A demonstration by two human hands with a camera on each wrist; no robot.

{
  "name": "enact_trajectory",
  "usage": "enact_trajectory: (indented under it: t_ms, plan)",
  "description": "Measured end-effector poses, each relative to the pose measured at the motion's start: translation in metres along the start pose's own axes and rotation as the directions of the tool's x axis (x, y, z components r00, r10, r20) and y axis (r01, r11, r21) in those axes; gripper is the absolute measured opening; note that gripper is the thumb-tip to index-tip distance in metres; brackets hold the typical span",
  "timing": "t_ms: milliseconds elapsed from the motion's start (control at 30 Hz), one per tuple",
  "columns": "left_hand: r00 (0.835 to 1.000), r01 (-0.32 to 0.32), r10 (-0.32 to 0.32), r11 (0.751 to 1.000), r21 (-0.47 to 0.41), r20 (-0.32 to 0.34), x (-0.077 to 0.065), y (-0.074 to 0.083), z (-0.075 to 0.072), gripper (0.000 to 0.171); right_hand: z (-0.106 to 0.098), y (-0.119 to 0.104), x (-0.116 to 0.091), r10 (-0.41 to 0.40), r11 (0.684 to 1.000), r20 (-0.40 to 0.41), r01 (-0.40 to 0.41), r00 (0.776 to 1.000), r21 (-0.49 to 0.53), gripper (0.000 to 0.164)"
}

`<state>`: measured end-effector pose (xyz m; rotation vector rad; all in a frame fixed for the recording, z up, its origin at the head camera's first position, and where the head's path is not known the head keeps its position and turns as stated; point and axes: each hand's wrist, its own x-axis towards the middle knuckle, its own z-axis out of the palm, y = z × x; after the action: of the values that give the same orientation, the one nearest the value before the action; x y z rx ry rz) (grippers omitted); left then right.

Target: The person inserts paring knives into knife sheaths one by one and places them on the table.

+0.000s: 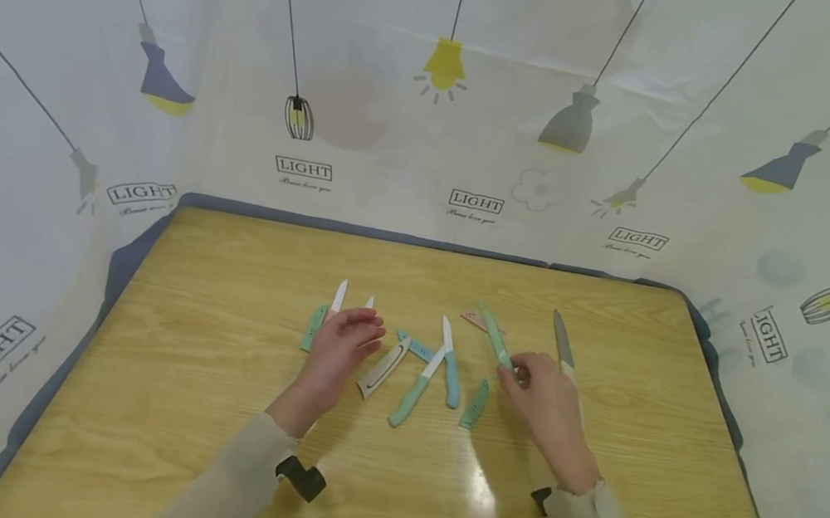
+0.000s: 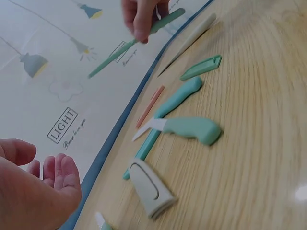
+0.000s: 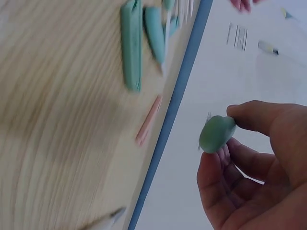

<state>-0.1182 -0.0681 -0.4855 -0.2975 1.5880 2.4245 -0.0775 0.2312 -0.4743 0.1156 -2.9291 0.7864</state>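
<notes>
My right hand point(image 1: 548, 397) pinches a long green knife point(image 1: 492, 329) with a green sheath over its blade, raised above the table in the left wrist view. My left hand point(image 1: 339, 348) hovers with relaxed fingers and holds nothing. Below it, in the head view, are a white knife blade point(image 1: 339, 295), a second white blade tip point(image 1: 370, 301) and a green sheath point(image 1: 313, 328). Between the hands lie a blue-handled knife point(image 1: 452, 379) and a green-handled knife point(image 1: 409, 400), their blades overlapping. Around these are a beige sheath point(image 1: 383, 369), a blue sheath point(image 1: 420, 349) and another green sheath point(image 1: 474, 405).
Beside my right hand lies a grey-bladed knife point(image 1: 563, 340), its pale handle partly hidden. A pink sheath point(image 1: 471, 319) lies behind the green knife. The wooden table point(image 1: 233, 275) meets a lamp-printed cloth point(image 1: 380, 155) at its back and sides.
</notes>
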Motion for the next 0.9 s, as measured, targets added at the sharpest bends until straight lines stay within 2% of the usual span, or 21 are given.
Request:
enact_trajectory:
  t_ms: [167,400,633,900]
  plan:
    - [1.000,-0.019,0.019,1.000,0.013,-0.017,0.001,0.003,-0.013,0.031,-0.024,0.035,0.003,0.064,0.998,0.008,-0.064,0.998,-0.024,0.028]
    - [0.998,-0.033,0.036,0.998,0.051,-0.060,0.001,0.013,-0.031,0.035,-0.045,0.078,0.005,0.209,0.976,0.075,-0.203,0.975,-0.083,0.043]
    - [0.993,-0.044,0.051,0.997,0.067,-0.103,0.001,0.019,-0.046,0.031,-0.057,0.107,0.009,0.235,0.968,0.103,-0.223,0.967,-0.119,0.043]
    - [0.993,-0.032,0.041,0.996,0.081,-0.109,-0.003,0.019,-0.058,0.038,-0.056,0.134,0.013,0.294,0.950,0.169,-0.268,0.941,-0.161,0.045]
